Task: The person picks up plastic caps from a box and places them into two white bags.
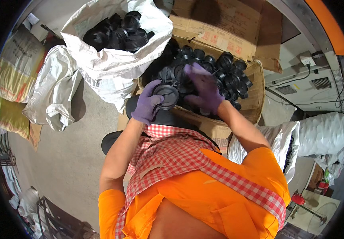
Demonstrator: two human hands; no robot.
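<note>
My left hand (146,104), in a purple glove, grips a round black plastic lid (165,96) by its edge, with its flat face turned up. Over the open cardboard box (255,89), my right hand (204,85), gloved the same way, is slightly blurred. Its fingers are stretched out and its thumb stands apart, with nothing visible in it. Beneath and beyond both hands, the box holds a heap of black plastic lids (232,75). Some of the heap is hidden behind my hands.
At the back left, a white woven sack (116,65) stands with its mouth rolled open, filled with similar black lids. Left of it lies a crumpled white sack (56,87) near stacked full sacks (18,67). White bags (319,133) lie to the right, by a pale cabinet (315,85).
</note>
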